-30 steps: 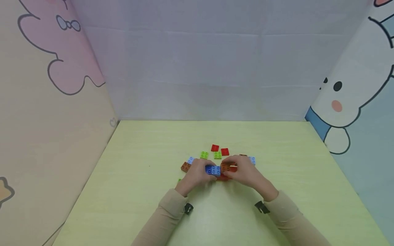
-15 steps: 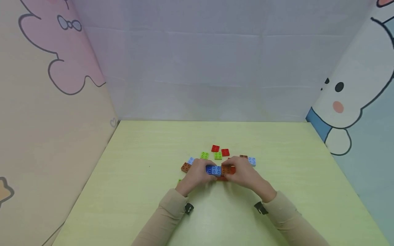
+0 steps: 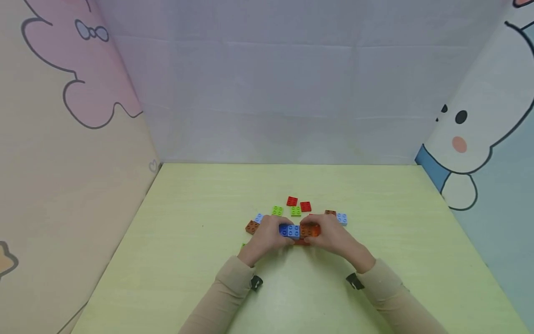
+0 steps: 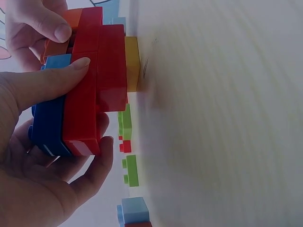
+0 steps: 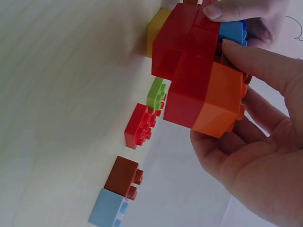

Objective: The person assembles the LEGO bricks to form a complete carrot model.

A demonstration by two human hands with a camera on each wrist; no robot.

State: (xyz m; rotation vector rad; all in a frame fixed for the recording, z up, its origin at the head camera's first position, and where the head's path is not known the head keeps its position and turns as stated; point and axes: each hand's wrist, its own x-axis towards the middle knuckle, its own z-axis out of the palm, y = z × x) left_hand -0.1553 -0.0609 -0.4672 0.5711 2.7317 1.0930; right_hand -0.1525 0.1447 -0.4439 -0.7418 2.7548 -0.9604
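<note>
A stack of toy building bricks stands between both hands: a yellow brick [image 4: 133, 64] at the bottom, red bricks [image 4: 112, 71] above, then a top row. That row runs from a dark blue brick [image 4: 49, 123] through a light blue brick [image 3: 294, 231] and a brown brick [image 3: 306, 231] to an orange brick [image 5: 218, 101]. My left hand [image 3: 268, 234] grips the stack's left end, thumb along the blue and red bricks. With thumb and fingers, my right hand [image 3: 333, 234] pinches the brown brick on top. The right fingertips are partly hidden behind the stack.
Loose bricks lie around the stack: red ones [image 3: 292, 201] at the back, green ones [image 3: 277, 211] before them. A brown brick [image 3: 251, 227] lies left; a light blue brick [image 3: 341, 219] lies right beside another brown brick [image 5: 122, 176].
The brown brick in my right hand has settled from a slight tilt into line beside the light blue one, between it and the orange brick. My left hand has barely moved.
</note>
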